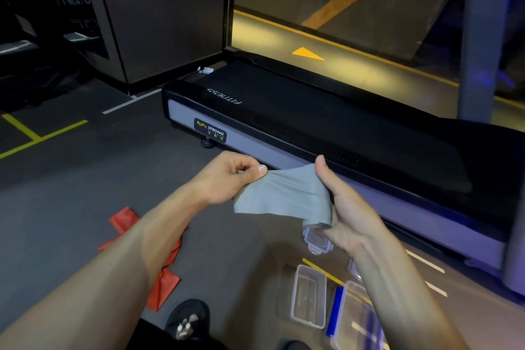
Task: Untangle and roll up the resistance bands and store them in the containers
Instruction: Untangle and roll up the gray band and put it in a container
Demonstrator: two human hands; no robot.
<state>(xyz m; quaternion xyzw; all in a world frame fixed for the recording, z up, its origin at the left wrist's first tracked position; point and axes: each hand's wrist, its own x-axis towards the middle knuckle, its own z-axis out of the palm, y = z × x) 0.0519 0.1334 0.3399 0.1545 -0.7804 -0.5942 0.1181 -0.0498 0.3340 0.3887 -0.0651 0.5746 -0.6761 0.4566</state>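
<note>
Fingers [241,167] of our left hand [227,176] are curled in, and the thumb and first finger pinch one end of the grey band [281,196]; our right hand [345,207] holds the other end, with its thumb up straight and its fingers wrapped round the bunched cloth at the bottom; the grey band is spread flat between both hands, up in the air. Below our left fingers, under the arm, the red band [164,278] lies twisted on the dark floor [71,193]; below our right fingers sits a clear box [308,295] with no lid on, and just beside it a second clear box with a blue clip [335,311] on its side; a clear lid [316,240] lies right under our right fingers, partly hidden by the hand; another clear piece peeks out by our right wrist, but we cannot tell what it is. Past our fingers stands the black treadmill [326,128], with a grey side and a small label; near our left elbow we see one dark shoe [187,318].
</note>
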